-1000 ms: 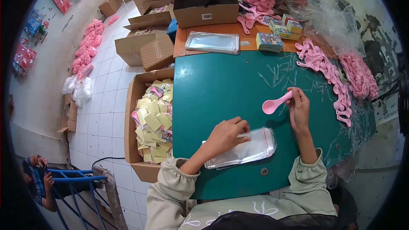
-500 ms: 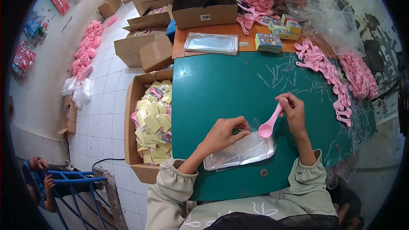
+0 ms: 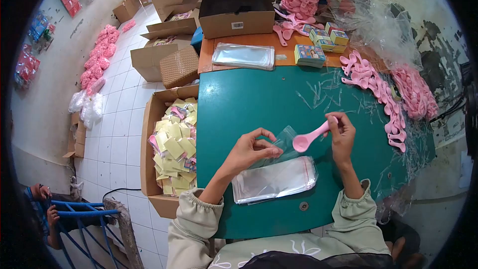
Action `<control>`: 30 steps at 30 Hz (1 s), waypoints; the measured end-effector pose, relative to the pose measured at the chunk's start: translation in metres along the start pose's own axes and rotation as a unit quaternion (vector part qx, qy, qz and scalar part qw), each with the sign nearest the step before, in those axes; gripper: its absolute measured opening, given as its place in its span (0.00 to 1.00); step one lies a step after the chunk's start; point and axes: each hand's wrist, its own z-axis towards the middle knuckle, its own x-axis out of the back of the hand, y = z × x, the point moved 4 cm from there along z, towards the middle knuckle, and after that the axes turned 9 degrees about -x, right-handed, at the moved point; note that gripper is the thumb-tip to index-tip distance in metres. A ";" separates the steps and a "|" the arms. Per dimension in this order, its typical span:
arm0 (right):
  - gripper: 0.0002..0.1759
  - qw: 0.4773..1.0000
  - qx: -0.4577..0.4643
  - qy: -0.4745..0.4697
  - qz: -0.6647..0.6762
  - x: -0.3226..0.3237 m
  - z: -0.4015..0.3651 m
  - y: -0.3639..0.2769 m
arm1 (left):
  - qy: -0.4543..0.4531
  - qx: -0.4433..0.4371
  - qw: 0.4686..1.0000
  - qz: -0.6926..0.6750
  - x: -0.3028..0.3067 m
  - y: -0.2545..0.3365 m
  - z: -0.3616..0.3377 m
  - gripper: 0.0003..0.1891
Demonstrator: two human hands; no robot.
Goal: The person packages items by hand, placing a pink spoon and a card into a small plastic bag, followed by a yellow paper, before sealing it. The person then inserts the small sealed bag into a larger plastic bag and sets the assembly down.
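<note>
Pinched in my left hand (image 3: 253,150) is a single clear plastic bag (image 3: 287,136), lifted above the far edge of the bag stack. My right hand (image 3: 342,137) grips the handle end of a pink scoop spoon (image 3: 313,137). The spoon's round bowl points left and sits right at the bag's edge. Below both hands, a stack of clear plastic bags (image 3: 274,179) lies on the green tabletop (image 3: 249,99).
Loose pink spoons (image 3: 373,84) line the table's right side beside a bagged bundle (image 3: 414,92). Card stacks (image 3: 309,56), more clear bags (image 3: 243,56) and a cardboard box (image 3: 238,20) stand at the back. Left is a carton (image 3: 149,169) of packed yellow-card items. A person's hand (image 3: 52,215) rests by a blue railing (image 3: 84,213).
My left hand has drawn one bag up off the stack, away from me. The spoon has shifted slightly left and farther away, tilting flatter, its bowl now beside that bag.
</note>
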 end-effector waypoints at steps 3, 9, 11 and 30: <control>0.08 0.997 0.045 0.037 0.056 -0.001 -0.005 -0.007 | -0.006 0.009 1.000 0.010 -0.001 -0.004 0.001 0.14; 0.07 0.998 0.039 -0.014 0.052 -0.012 -0.016 -0.009 | -0.010 0.006 0.999 0.039 -0.002 -0.008 0.001 0.16; 0.09 0.998 0.032 -0.023 0.041 -0.015 -0.019 -0.010 | -0.008 0.011 0.999 0.044 -0.003 -0.006 0.000 0.17; 0.12 0.995 0.061 -0.003 0.079 -0.019 -0.027 -0.013 | -0.050 0.009 0.996 0.075 -0.008 -0.006 0.002 0.17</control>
